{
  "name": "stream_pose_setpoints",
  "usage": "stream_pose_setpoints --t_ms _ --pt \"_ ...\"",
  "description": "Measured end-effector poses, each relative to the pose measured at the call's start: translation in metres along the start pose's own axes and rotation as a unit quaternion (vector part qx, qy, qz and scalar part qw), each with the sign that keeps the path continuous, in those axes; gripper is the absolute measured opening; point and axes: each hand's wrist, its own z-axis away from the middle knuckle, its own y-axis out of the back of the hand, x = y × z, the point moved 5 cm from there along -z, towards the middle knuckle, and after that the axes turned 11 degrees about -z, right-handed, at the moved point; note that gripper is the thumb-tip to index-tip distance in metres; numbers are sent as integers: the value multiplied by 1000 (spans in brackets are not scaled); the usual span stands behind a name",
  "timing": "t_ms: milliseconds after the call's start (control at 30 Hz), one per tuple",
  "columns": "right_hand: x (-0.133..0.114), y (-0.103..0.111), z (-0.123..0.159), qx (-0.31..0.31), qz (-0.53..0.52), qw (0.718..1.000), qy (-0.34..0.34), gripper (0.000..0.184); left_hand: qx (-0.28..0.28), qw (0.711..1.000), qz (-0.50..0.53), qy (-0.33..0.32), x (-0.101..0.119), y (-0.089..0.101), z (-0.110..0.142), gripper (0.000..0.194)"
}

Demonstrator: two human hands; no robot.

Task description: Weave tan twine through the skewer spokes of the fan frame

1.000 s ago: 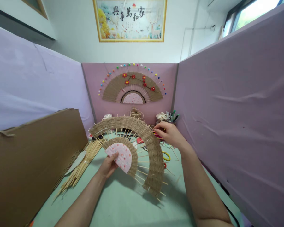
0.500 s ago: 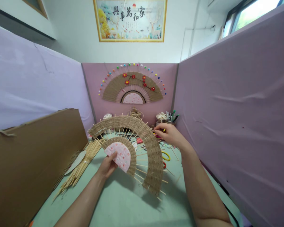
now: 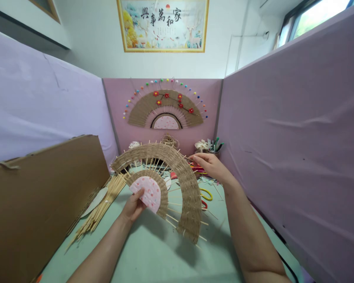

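A woven fan [image 3: 190, 196] of brown twine on thin wooden sticks is held tilted above the table, its stick ends jutting past the outer band. My left hand [image 3: 133, 206] grips it at the base, thumb on the pink spotted half-circle [image 3: 149, 192] and the other fingers behind. At the fan's upper right rim, my right hand [image 3: 209, 163] is closed, thumb and fingertips together close to a stick end. Whatever lies between those fingertips is too small to make out.
A finished-looking fan [image 3: 141, 108] with red flowers hangs on the pink back panel. Left are a bundle of sticks [image 3: 106, 204] and a cardboard sheet [image 3: 47, 196]. Yellow-handled scissors [image 3: 207, 194], a twine ball [image 3: 169, 140] and a pen holder [image 3: 214, 153] stand or lie beyond the fan.
The fan has shifted very slightly left and up in my left hand. My right hand has flattened a little, its fingertips moving slightly left and up along the rim.
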Motion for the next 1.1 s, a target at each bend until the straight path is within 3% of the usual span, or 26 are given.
stream_pose_setpoints --t_ms 233,400,700,900,1100 --pt "-3 -2 -1 20 -56 998 25 30 -2 1000 12 -5 1 -2 1 36" --pt "-4 -5 0 -11 -32 999 24 30 5 1000 10 -9 3 -4 3 33" --pt "-3 -7 2 -21 -52 998 -18 33 11 1000 7 -4 3 -6 5 39" --pt "-3 -6 1 -13 -35 999 -14 33 5 1000 12 -4 3 -5 4 30" --pt "2 -9 2 -29 -70 996 -52 35 11 1000 18 -5 5 -7 6 30"
